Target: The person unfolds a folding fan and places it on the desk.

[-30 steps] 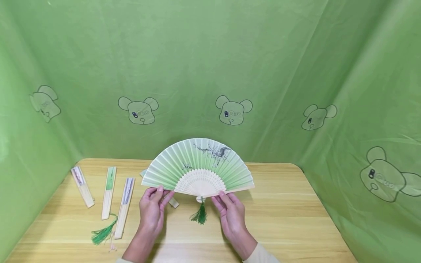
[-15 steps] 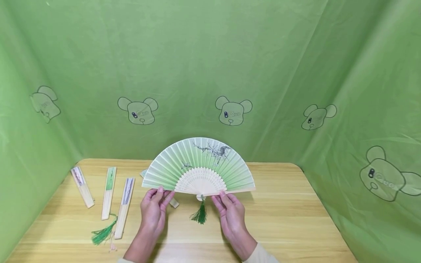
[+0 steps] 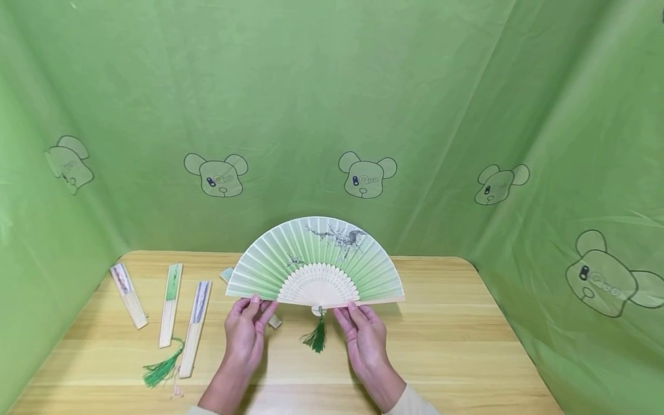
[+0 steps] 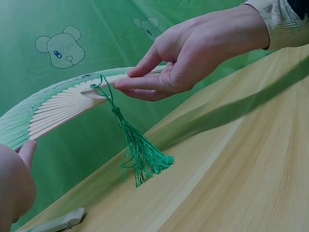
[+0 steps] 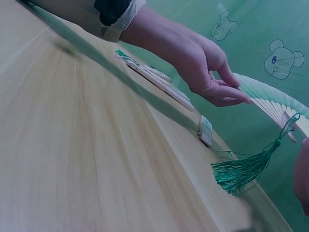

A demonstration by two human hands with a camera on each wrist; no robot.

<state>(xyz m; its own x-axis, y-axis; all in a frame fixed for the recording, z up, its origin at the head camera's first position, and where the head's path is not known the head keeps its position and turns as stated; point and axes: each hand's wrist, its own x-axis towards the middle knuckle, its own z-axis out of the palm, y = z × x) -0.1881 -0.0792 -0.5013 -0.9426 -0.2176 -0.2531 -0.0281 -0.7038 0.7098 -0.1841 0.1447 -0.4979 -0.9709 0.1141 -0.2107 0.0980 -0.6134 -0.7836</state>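
A spread folding fan (image 3: 319, 253), pale green with a dark branch print and pierced wooden ribs, is held up above the table between both hands. My left hand (image 3: 245, 331) pinches the left outer rib between thumb and fingers. On the other side my right hand (image 3: 365, 334) pinches the right outer rib near the pivot. From the pivot hangs a green tassel (image 3: 315, 334), also plain in the left wrist view as a dangling tassel (image 4: 140, 150). Behind the fan and left hand lies another folded fan (image 3: 275, 321), mostly hidden.
On the left of the wooden table (image 3: 446, 346) lie a folded purple-printed fan (image 3: 128, 295), a folded green fan (image 3: 170, 305) and a folded blue-grey fan (image 3: 196, 328). A loose green tassel (image 3: 162, 366) lies by them. Green cloth (image 3: 311, 104) with bear heads surrounds the table.
The spread fan and my left hand have shifted very slightly to the right. Both hands keep their pinch, and the folded fans lie as before.
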